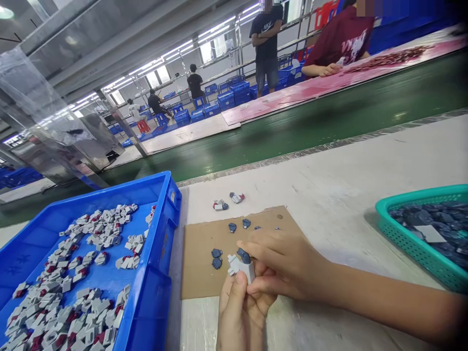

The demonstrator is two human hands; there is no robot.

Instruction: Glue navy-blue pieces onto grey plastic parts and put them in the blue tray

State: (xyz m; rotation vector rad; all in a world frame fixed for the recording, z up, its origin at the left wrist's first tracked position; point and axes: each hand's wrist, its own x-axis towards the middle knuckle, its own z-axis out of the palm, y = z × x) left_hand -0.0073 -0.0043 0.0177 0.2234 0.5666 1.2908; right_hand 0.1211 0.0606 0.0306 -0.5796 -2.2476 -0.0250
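Note:
My left hand point(241, 309) grips a light grey plastic part point(242, 268) between thumb and fingers, above the front of a cardboard sheet point(197, 280). From the right, my right hand point(281, 263) closes its fingers on a small dark blue plastic piece point(243, 254) at the top of the grey part. The two pieces touch; whether they are joined I cannot tell. On the cardboard lie several similar dark blue pieces point(217, 258), some partly covered by my right hand. Beyond its far edge rest two grey, red and blue assemblies point(220, 205).
A blue bin point(151, 273) of grey and dark red parts stands at the left. At the right is a green basket point(402, 243) of dark blue pieces. A green conveyor belt point(292, 127) runs behind the table. A person in dark red point(340, 41) sits across it.

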